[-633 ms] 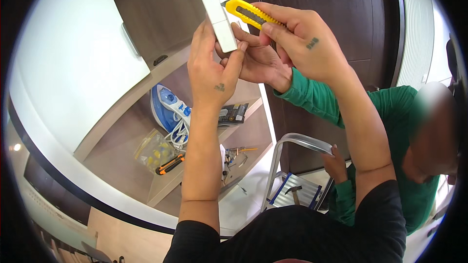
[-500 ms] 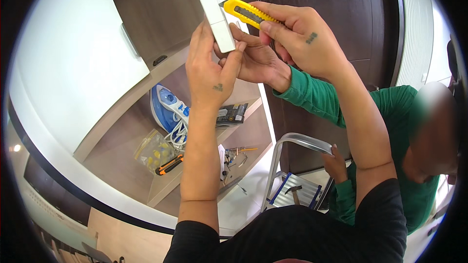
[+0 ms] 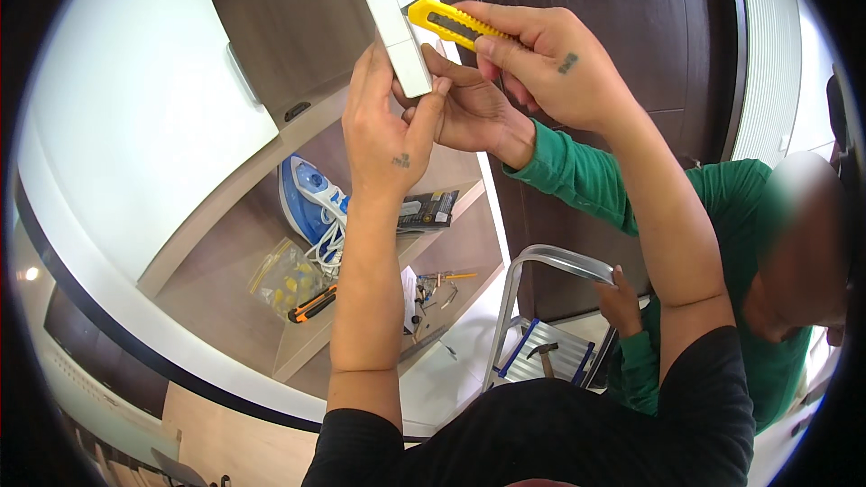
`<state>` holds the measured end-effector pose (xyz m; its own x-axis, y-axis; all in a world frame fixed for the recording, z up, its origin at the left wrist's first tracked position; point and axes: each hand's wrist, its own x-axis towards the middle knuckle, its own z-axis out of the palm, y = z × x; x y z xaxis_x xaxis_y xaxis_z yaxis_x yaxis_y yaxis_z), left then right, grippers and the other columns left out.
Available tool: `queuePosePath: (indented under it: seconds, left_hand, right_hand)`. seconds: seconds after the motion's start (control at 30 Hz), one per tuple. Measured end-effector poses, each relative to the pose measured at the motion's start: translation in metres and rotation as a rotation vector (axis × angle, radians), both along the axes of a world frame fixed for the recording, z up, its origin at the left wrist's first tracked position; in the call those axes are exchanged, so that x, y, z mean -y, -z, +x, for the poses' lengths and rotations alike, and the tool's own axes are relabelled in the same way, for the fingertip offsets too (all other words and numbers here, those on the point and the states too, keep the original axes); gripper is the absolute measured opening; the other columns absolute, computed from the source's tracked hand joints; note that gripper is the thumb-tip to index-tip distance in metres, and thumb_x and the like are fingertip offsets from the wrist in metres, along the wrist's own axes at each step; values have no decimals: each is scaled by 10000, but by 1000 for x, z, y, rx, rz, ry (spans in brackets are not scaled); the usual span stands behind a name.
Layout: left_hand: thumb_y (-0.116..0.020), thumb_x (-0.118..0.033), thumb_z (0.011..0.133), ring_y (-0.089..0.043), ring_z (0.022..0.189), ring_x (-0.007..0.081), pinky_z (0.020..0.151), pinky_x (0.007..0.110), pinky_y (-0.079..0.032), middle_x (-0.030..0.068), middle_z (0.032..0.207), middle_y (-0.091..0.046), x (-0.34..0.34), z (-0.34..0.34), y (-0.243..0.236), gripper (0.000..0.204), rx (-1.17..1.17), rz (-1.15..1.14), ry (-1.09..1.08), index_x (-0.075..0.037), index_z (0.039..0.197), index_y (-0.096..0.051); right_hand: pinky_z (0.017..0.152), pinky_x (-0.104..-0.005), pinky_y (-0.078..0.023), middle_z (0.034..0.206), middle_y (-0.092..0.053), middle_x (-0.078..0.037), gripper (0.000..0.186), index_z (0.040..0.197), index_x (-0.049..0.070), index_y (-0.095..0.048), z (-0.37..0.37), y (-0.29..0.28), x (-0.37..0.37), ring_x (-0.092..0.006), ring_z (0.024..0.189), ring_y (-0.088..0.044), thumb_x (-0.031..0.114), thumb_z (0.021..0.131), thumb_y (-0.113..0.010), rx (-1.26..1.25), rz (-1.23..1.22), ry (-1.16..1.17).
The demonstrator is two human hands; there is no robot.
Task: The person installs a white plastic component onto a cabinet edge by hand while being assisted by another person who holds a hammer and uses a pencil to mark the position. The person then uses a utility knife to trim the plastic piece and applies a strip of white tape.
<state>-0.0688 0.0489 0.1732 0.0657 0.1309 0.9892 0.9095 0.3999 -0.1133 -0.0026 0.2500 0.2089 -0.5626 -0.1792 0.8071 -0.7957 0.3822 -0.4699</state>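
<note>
A long white rectangular strip, like cable trunking [image 3: 392,27], runs down from the top with a crosswise line near its lower end. My left hand [image 3: 388,131] is closed on that lower end, thumb on the right and fingers on the left. A yellow utility knife [image 3: 451,23] is in my right hand [image 3: 552,68], its dark blade tip at the strip's right edge, just above the line. Another person's hand [image 3: 474,106], in a green sleeve, reaches in behind my left hand at the strip's end. Where its fingertips rest is partly hidden.
Cabinet shelves below hold a blue-white iron [image 3: 311,197], a bag of yellow pieces [image 3: 287,281], an orange-black cutter [image 3: 313,304] and small tools [image 3: 437,284]. A stepladder [image 3: 550,257] bearing a hammer [image 3: 543,353] stands lower right, gripped by the green-sleeved person [image 3: 577,171]. Behind is a dark door [image 3: 595,0].
The knife, my right hand and the strip's lower end have shifted slightly left and up in the picture. My left hand keeps its hold, and the other person's hand stays close by.
</note>
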Motion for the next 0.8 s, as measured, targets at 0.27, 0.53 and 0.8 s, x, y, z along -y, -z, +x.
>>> queuePosePath:
  seconds: [0.27,0.53,0.8]
  left_hand:
    - [-794,-108,842,-670,1057,341,909,399,-536,197,1288,-651,3,5,-1,529,80,-4,28,13,1327,-620]
    - [-795,-111,845,-661,1006,335,888,397,-536,193,1265,-654,2,3,-2,500,39,-5,32,11,1303,-632]
    - [-793,-111,845,-660,944,315,834,380,-542,188,1254,-658,2,5,-1,488,72,-3,31,15,1290,-637]
  right_hand:
    - [468,-187,-403,774,-626,5,461,1458,-22,-565,6,-3,5,-24,521,-477,153,1033,-594,332,-214,-385]
    - [483,-191,-410,774,-623,-1,478,1487,-22,-531,1,-4,2,-27,529,-472,138,1039,-580,146,-92,-178]
    - [459,-188,-391,760,-612,0,484,1484,-25,-533,6,-3,4,-31,507,-458,144,1033,-588,379,-238,-414]
